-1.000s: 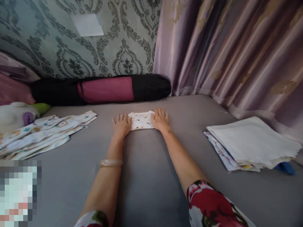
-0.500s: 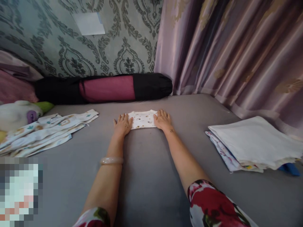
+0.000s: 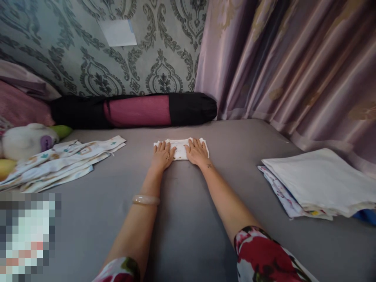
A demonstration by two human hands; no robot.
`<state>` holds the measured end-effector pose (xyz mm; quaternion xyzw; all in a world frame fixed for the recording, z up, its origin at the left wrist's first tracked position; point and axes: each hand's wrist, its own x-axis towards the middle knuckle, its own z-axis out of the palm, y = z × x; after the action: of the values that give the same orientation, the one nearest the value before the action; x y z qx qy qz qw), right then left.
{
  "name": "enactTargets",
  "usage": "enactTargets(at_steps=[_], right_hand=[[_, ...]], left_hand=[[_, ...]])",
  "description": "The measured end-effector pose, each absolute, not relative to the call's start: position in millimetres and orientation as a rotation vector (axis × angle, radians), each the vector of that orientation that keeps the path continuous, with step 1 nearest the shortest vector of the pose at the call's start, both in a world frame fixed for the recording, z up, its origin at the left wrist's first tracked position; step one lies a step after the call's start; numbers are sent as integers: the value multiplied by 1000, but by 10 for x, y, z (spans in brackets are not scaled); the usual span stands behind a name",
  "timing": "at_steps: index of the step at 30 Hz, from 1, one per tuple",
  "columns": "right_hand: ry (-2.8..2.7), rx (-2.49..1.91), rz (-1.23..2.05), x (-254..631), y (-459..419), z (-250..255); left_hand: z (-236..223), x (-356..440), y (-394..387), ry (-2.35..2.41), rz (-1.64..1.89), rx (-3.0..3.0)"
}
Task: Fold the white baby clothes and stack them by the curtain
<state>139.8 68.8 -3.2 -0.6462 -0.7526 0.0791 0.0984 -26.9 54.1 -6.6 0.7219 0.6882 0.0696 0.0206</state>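
Observation:
A small white garment (image 3: 179,150) with a tiny print lies folded into a flat rectangle on the grey bed sheet (image 3: 188,219). On its left part rests my left hand (image 3: 163,154), palm down with the fingers stretched out. My right hand (image 3: 197,152) lies flat on the right part, fingers spread. Both hands press on the cloth without gripping it and hide much of its surface. Between the thumbs a strip of the printed fabric shows, and its top edge and right corner stick out past the fingers.
At the left lie printed white clothes (image 3: 70,156) beside a plush toy (image 3: 28,141). To the right is a stack of folded cloths (image 3: 317,180), white on top. A long black and pink bag (image 3: 138,111) lies along the wall, with a curtain (image 3: 252,58) at the right.
Both hands have moved inward from the garment's side edges onto its top and now lie flat there. The whole view has shifted slightly.

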Motion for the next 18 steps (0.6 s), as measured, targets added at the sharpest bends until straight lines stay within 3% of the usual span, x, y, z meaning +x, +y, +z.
enactTargets(at_steps=[18], right_hand=[[-2263,-1787,273,1298,639,104]], left_hand=[[31,-162,510,2087,350,2341]])
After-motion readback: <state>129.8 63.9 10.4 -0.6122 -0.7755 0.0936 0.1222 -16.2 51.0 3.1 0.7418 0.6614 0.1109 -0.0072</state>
